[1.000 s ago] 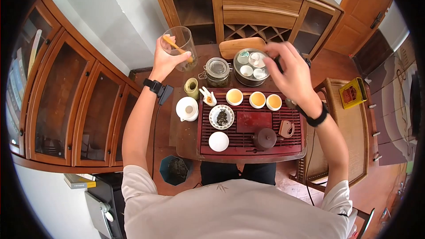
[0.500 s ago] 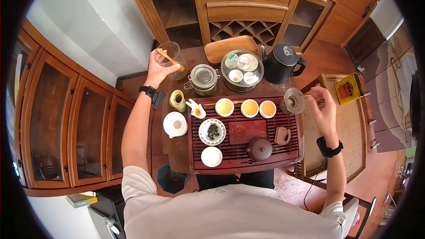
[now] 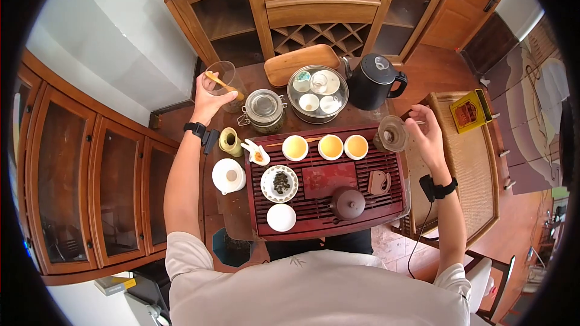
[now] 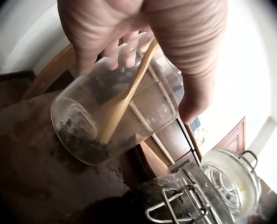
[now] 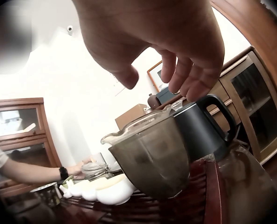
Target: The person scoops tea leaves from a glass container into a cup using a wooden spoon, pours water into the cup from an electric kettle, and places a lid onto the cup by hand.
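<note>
At the far left of the tea table, my left hand grips a tall clear glass jar around its mouth. A wooden scoop leans inside, its lower end in dry leaves at the bottom. A clip-top glass jar stands just right of it. My right hand hovers beside a smoky glass pitcher at the tray's right back corner. Its thumb and fingers are spread apart and loosely bent, with nothing between them. The pitcher stands upright below those fingers in the right wrist view.
A slatted red tea tray bears three filled cups, a dish of leaves, a white lid-like dish and a brown teapot. Behind are a glass-lidded pot, a black kettle and a wooden tray.
My right hand has come down from above the back of the table, where it hid the kettle, to beside the glass pitcher. The left hand keeps its hold on the jar. The head view has shifted.
</note>
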{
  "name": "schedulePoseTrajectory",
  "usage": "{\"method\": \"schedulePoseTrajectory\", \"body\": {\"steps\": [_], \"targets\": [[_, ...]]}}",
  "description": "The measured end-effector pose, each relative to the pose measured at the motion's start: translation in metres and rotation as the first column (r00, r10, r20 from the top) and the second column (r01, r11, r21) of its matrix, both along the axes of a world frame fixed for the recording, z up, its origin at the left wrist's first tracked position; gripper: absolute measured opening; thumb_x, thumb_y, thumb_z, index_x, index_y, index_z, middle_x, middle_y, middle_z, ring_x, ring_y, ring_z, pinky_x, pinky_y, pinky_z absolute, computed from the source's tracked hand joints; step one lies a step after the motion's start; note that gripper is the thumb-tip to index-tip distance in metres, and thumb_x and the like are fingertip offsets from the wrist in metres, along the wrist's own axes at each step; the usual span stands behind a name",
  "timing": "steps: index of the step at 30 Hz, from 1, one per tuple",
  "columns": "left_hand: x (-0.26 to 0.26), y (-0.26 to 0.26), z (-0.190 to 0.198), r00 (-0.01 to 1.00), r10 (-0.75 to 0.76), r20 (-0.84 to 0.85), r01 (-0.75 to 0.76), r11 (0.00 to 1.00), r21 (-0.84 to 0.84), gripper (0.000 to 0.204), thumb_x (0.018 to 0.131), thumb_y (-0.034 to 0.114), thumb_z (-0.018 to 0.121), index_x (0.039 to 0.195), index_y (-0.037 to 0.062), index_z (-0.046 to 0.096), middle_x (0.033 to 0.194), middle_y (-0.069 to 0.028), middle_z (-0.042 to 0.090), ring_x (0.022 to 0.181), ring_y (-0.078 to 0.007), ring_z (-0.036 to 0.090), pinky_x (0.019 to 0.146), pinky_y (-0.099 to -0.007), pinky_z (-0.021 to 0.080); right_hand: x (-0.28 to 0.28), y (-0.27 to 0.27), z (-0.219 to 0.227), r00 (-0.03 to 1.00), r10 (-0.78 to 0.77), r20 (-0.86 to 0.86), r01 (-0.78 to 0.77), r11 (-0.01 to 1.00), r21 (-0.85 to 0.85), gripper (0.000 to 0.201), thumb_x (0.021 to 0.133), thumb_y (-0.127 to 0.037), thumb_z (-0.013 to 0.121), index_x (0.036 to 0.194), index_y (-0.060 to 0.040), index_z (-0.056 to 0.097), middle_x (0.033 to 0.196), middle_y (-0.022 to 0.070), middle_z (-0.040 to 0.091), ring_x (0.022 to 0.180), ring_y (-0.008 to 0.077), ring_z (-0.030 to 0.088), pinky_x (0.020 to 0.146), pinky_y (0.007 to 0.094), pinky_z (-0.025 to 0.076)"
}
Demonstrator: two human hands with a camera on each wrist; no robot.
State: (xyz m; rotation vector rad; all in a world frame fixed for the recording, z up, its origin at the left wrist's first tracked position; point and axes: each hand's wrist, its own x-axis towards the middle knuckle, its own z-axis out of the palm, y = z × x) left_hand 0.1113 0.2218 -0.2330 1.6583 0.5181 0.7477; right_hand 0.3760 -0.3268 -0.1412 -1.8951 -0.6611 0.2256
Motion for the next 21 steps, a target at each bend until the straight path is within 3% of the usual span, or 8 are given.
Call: {"method": "schedulePoseTrajectory", "body": {"steps": [1,3,4,6,8,13,16,21], "targets": [[0.001,0.001,-0.002,1.0,-0.003,0.0,0.003,1.0,-0.003,0.109,0.07,0.007,0.1,0.154,0.0027,0.03,0.159,-0.0216,0.04,0.154,-0.0328,0.037,0.129,-0.0441,0.032,-0.005,0.0,0.003,1.0,-0.003,0.0,0.003,1.0,-0.003,0.052,0.094,-0.024,0.079,0.137,-0.0018,0.062,0.124,0.0113,0.067,0.112,0.0197,0.066,0.096,0.0335,0.052],[0.001,0.002,-0.003,0.999,-0.004,-0.039,0.007,0.998,0.057,0.101,0.077,-0.003,0.093,0.153,0.0059,0.028,0.16,-0.0198,0.037,0.154,-0.0306,0.036,0.121,-0.0453,0.046,-0.016,-0.001,0.012,0.963,0.121,0.239,-0.094,0.988,-0.122,0.069,0.087,-0.031,0.086,0.142,-0.0017,0.057,0.129,0.0141,0.065,0.12,0.0246,0.063,0.099,0.0362,0.052],[0.001,0.002,-0.005,0.999,-0.007,-0.039,0.009,0.998,0.058,0.101,0.077,-0.003,0.093,0.153,0.0059,0.028,0.16,-0.0198,0.037,0.154,-0.0306,0.036,0.121,-0.0453,0.046,-0.019,0.0,0.019,0.961,0.168,0.219,-0.12,0.969,-0.214,0.088,0.077,-0.032,0.093,0.148,-0.0022,0.051,0.139,0.0169,0.059,0.128,0.0298,0.06,0.103,0.0397,0.052],[0.002,0.002,-0.006,1.0,-0.017,0.018,0.017,0.999,0.03,0.115,0.071,0.007,0.1,0.157,0.0023,0.023,0.161,-0.0233,0.037,0.155,-0.0335,0.036,0.129,-0.0451,0.031,-0.027,0.004,0.026,0.938,0.226,0.265,-0.157,0.954,-0.257,0.093,0.074,-0.032,0.096,0.149,-0.0024,0.05,0.143,0.0171,0.056,0.13,0.0308,0.059,0.106,0.0415,0.052],[0.0,-0.001,-0.003,0.999,-0.032,0.007,0.031,0.998,0.05,0.119,0.071,0.008,0.099,0.159,0.0029,0.019,0.163,-0.0246,0.034,0.156,-0.0342,0.034,0.13,-0.0463,0.028,-0.028,0.005,0.024,0.913,0.303,0.274,-0.214,0.926,-0.312,0.106,0.065,-0.028,0.1,0.153,-0.0048,0.046,0.151,0.0178,0.049,0.137,0.0363,0.056,0.114,0.0479,0.049],[-0.021,-0.01,0.007,0.99,0.029,-0.135,-0.021,0.998,0.066,0.126,0.074,0.005,0.095,0.163,0.0062,0.007,0.169,-0.0265,0.024,0.161,-0.035,0.023,0.133,-0.0489,0.015,-0.037,0.018,0.042,0.794,0.422,0.437,-0.186,0.854,-0.486,0.108,0.063,-0.028,0.099,0.155,-0.0089,0.046,0.152,0.0179,0.05,0.139,0.0416,0.052,0.116,0.052,0.047],[-0.041,-0.015,0.016,0.982,0.058,-0.182,-0.048,0.997,0.061,0.118,0.073,-0.01,0.076,0.165,0.011,0.005,0.174,-0.0201,0.018,0.165,-0.0298,0.009,0.134,-0.0478,0.005,-0.039,0.023,0.047,0.736,0.461,0.496,-0.161,0.83,-0.533,0.107,0.063,-0.029,0.098,0.154,-0.0098,0.047,0.152,0.0178,0.05,0.14,0.0423,0.051,0.117,0.0529,0.045],[-0.094,-0.046,0.044,0.98,0.136,-0.144,-0.112,0.98,0.165,0.106,0.076,-0.012,0.069,0.163,0.0106,0.014,0.172,-0.019,0.021,0.165,-0.0264,0.012,0.134,-0.0477,0.007,-0.067,0.022,0.067,0.612,0.437,0.659,-0.154,0.883,-0.443,0.095,0.067,-0.03,0.096,0.148,-0.0078,0.053,0.15,0.018,0.052,0.138,0.041,0.052,0.116,0.0521,0.045]]}}
